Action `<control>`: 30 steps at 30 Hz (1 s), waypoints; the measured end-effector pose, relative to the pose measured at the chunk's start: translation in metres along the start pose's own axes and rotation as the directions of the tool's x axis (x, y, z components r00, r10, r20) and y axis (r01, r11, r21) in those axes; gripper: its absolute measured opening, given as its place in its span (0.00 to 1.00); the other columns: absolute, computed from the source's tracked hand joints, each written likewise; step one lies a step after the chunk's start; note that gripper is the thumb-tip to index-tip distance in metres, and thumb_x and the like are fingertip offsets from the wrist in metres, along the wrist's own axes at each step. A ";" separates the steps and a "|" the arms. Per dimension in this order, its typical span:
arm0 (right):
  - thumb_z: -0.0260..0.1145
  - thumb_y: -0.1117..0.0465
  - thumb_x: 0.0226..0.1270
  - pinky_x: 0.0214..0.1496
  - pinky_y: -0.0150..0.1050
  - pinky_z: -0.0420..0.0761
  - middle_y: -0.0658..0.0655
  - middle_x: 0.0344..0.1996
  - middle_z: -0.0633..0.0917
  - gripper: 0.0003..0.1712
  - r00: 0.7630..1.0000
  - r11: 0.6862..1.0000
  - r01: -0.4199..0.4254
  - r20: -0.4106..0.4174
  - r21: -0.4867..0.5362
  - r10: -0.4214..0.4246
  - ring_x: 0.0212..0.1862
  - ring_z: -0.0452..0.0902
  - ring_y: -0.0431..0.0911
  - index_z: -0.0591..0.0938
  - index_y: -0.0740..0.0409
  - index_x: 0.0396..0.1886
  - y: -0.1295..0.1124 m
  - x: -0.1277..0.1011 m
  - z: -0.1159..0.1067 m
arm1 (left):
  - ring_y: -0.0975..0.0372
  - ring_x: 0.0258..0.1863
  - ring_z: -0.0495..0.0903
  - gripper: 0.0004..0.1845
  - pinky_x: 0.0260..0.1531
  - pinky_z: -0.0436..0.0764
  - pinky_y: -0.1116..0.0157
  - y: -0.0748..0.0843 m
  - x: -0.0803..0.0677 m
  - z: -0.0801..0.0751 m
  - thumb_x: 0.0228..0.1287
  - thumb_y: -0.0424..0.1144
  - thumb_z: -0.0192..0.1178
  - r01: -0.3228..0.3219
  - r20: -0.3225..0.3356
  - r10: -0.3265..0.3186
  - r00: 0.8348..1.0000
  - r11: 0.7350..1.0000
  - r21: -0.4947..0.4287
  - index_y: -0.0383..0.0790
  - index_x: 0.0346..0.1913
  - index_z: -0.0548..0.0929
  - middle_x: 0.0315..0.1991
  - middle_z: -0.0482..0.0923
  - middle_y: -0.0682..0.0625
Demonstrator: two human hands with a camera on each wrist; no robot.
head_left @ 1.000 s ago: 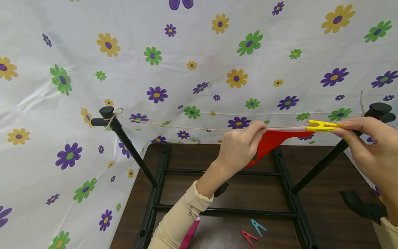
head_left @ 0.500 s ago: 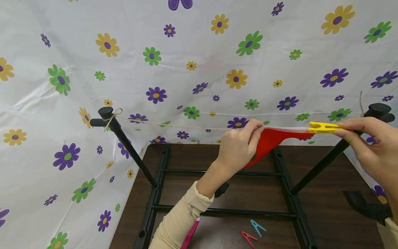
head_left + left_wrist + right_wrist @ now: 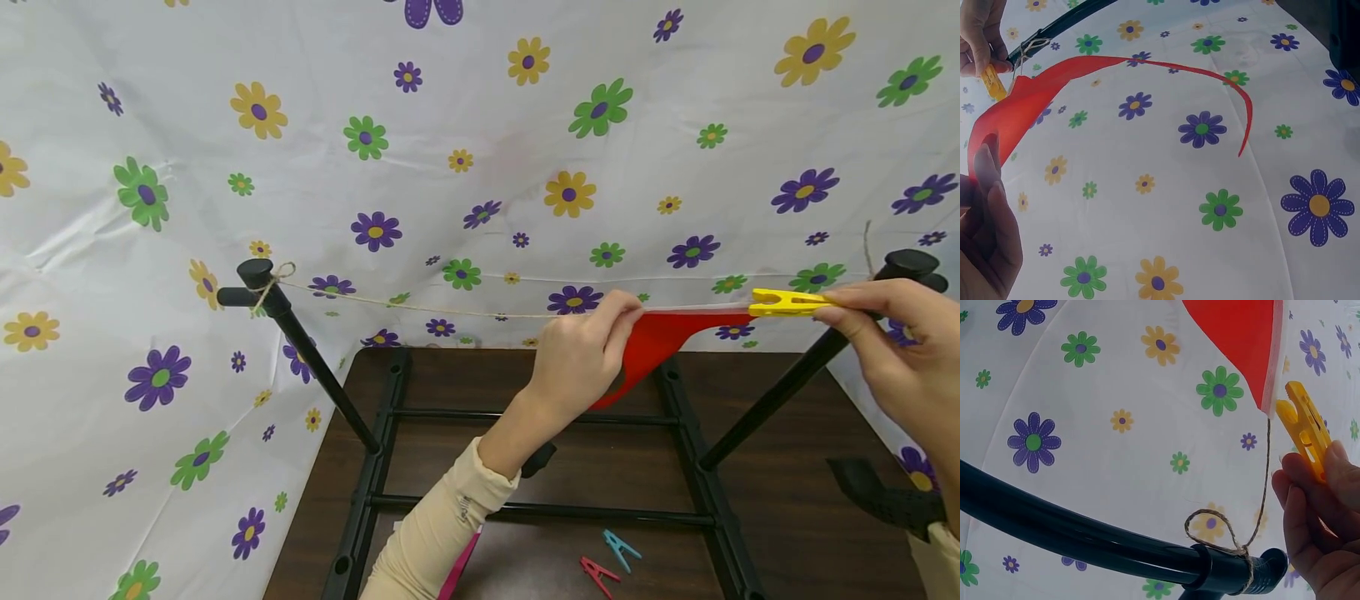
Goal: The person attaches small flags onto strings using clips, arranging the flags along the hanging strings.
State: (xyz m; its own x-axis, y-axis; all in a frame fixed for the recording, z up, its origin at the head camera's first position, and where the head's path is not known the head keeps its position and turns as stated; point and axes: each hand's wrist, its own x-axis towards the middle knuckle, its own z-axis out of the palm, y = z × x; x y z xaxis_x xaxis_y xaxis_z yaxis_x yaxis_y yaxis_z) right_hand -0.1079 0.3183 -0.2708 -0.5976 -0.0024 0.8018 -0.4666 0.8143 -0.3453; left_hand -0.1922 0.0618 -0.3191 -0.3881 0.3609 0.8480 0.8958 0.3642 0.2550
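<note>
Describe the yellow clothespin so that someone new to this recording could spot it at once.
Follow the twine line strung between the two black posts towards the right post. Just short of it, the right hand pinches the yellow clothespin beside the corner of the red flag. It is the only clothespin up at the line; the blue clothespin and red clothespin lie on the table.

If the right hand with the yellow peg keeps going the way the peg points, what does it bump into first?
Probably the red flag: the yellow peg in the right hand points at its corner on the string. The right wrist view shows a small gap.
</note>
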 end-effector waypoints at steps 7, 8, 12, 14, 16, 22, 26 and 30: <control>0.63 0.77 0.66 0.54 0.13 0.65 0.53 0.38 0.84 0.11 1.000 0.999 0.008 0.019 -0.043 -0.007 0.47 0.66 0.15 0.80 0.84 0.44 -0.001 0.000 0.001 | 0.66 0.10 0.66 0.04 0.19 0.60 0.84 0.002 0.000 -0.001 0.75 0.33 0.62 -0.011 0.000 0.011 1.000 1.000 0.013 0.35 0.44 0.82 0.22 0.81 0.50; 0.63 0.76 0.67 0.54 0.13 0.65 0.62 0.36 0.83 0.11 1.000 0.999 0.013 0.025 -0.051 -0.012 0.47 0.66 0.15 0.80 0.84 0.44 -0.001 0.000 0.001 | 0.66 0.10 0.67 0.04 0.20 0.61 0.84 0.003 0.000 -0.001 0.75 0.33 0.62 -0.010 0.002 0.010 1.000 1.000 0.012 0.35 0.45 0.82 0.23 0.82 0.50; 0.63 0.75 0.68 0.53 0.12 0.63 0.75 0.35 0.81 0.11 0.999 0.997 0.026 0.040 -0.067 -0.023 0.46 0.64 0.14 0.80 0.84 0.43 -0.004 0.002 0.000 | 0.66 0.11 0.69 0.04 0.20 0.61 0.84 0.004 -0.001 -0.001 0.75 0.33 0.62 -0.004 0.001 0.004 1.000 1.000 0.010 0.35 0.44 0.82 0.25 0.85 0.49; 0.63 0.75 0.68 0.52 0.12 0.64 0.75 0.34 0.81 0.11 0.998 0.997 0.035 0.045 -0.072 -0.032 0.45 0.64 0.14 0.81 0.84 0.42 -0.005 0.002 0.000 | 0.66 0.11 0.69 0.04 0.19 0.60 0.84 0.005 -0.001 0.000 0.75 0.33 0.62 -0.002 0.002 0.002 1.000 1.000 0.014 0.35 0.44 0.82 0.25 0.85 0.49; 0.63 0.75 0.68 0.52 0.12 0.64 0.76 0.35 0.82 0.10 0.998 0.996 0.042 0.047 -0.079 -0.038 0.45 0.63 0.14 0.81 0.84 0.42 -0.007 0.003 0.000 | 0.66 0.10 0.69 0.04 0.18 0.59 0.83 0.005 -0.001 0.000 0.75 0.34 0.62 -0.003 0.002 0.003 1.000 1.000 0.020 0.35 0.44 0.82 0.24 0.84 0.50; 0.62 0.70 0.71 0.56 0.13 0.63 0.79 0.38 0.83 0.14 0.996 0.993 0.072 0.056 -0.089 -0.067 0.50 0.62 0.14 0.82 0.83 0.43 -0.010 0.003 -0.001 | 0.66 0.10 0.69 0.04 0.18 0.59 0.83 0.007 -0.001 0.002 0.76 0.34 0.61 -0.013 0.017 0.013 1.000 1.000 0.024 0.35 0.45 0.81 0.23 0.84 0.50; 0.59 0.61 0.74 0.55 0.13 0.62 0.77 0.38 0.84 0.21 0.993 0.989 0.099 0.068 -0.110 -0.092 0.51 0.61 0.15 0.83 0.82 0.43 -0.011 0.003 -0.002 | 0.66 0.09 0.68 0.04 0.18 0.59 0.84 0.009 -0.001 0.003 0.76 0.34 0.61 -0.014 0.021 0.013 1.000 1.000 0.022 0.35 0.45 0.81 0.22 0.83 0.51; 0.51 0.47 0.77 0.52 0.12 0.59 0.76 0.37 0.84 0.35 0.988 0.979 0.139 0.090 -0.147 -0.127 0.49 0.58 0.15 0.83 0.80 0.42 -0.012 0.003 -0.003 | 0.66 0.09 0.66 0.04 0.18 0.58 0.83 0.009 -0.001 0.004 0.76 0.34 0.61 -0.013 0.023 0.013 1.000 1.000 0.016 0.35 0.45 0.81 0.19 0.79 0.51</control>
State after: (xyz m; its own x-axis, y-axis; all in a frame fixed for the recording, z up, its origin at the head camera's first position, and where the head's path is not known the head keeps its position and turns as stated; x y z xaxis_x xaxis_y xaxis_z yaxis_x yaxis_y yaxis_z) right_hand -0.1028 0.3103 -0.2626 -0.5896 -0.1579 0.7921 -0.4441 0.8825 -0.1546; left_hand -0.1843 0.0686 -0.3196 -0.3817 0.3855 0.8401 0.8972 0.3729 0.2365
